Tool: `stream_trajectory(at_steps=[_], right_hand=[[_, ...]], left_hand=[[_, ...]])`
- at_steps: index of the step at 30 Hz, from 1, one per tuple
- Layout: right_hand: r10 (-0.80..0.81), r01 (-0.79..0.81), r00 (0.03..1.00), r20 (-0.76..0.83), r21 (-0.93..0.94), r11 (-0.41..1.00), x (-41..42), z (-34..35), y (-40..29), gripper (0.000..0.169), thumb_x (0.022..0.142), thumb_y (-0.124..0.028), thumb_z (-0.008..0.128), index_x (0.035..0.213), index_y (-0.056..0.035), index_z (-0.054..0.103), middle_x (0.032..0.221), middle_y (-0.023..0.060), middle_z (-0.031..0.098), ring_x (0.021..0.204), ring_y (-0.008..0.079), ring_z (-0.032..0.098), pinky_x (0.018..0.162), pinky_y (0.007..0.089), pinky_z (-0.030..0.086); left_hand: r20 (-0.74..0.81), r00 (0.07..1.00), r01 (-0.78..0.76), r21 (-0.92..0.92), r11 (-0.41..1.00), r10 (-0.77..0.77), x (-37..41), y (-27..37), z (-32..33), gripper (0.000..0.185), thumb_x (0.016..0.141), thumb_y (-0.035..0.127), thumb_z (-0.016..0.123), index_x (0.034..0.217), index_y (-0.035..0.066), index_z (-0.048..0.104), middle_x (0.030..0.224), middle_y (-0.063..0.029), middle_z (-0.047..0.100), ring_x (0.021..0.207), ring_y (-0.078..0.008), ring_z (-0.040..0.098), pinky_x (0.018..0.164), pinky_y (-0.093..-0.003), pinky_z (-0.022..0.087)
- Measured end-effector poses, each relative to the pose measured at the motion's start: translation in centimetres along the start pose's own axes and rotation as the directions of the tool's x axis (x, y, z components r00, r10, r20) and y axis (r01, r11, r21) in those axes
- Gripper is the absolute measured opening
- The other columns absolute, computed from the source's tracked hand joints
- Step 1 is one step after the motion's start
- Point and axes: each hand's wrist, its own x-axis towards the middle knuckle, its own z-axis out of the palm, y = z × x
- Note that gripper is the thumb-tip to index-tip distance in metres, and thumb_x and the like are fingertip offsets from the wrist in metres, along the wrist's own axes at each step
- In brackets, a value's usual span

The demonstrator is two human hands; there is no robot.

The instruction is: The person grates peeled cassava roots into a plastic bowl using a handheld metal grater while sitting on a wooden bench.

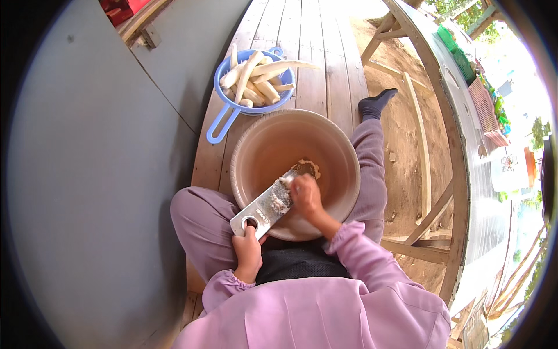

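A flat metal grater (267,208) leans down into a deep brown plastic basin (237,174) between my legs. My left hand (248,251) grips the grater's near end, the thumb at its round hole. Over the grater's upper face my right hand (306,194) is closed and blurred, seemingly around a small pale piece that its fingers mostly hide. Pale shreds cling to the grater, and more pulp lies at its far end inside the basin. Beyond the basin stands a blue plastic colander (222,124) heaped with peeled, pale long roots (257,83), possibly cassava.
The basin and colander rest on a wooden plank bench (311,89). A grey wall (100,174) runs close along the left. My socked foot (377,104) hangs over the bench's right side. Farther right stands a wooden-framed table (475,174) with a pink basket (484,104).
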Motion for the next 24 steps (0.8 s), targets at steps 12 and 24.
stream_trajectory(at_steps=[12,24], right_hand=[[-0.032,0.032,0.997,-0.068,-0.004,0.999,1.0,0.1,0.7,0.012,0.070,-0.004,0.061,0.064,-0.0035,0.051,0.070,0.0157,0.050,0.069,0.0331,0.052,0.062,0.0413,0.042],[0.071,-0.080,0.990,-0.124,-0.065,0.995,2.4,0.7,2.0,0.006,0.069,-0.004,0.061,0.068,-0.0037,0.055,0.073,0.0169,0.054,0.073,0.0340,0.054,0.065,0.0415,0.043]], left_hand=[[0.010,1.000,0.003,-0.007,1.000,-0.002,0.0,-0.1,0.1,0.028,0.083,0.010,0.041,0.107,-0.003,0.049,0.098,-0.0116,0.056,0.082,-0.0204,0.061,0.060,-0.0321,0.055],[0.019,1.000,-0.002,0.003,1.000,0.002,-0.3,0.6,0.3,0.031,0.083,0.011,0.042,0.109,-0.003,0.048,0.097,-0.0110,0.056,0.084,-0.0201,0.061,0.063,-0.0332,0.055]])
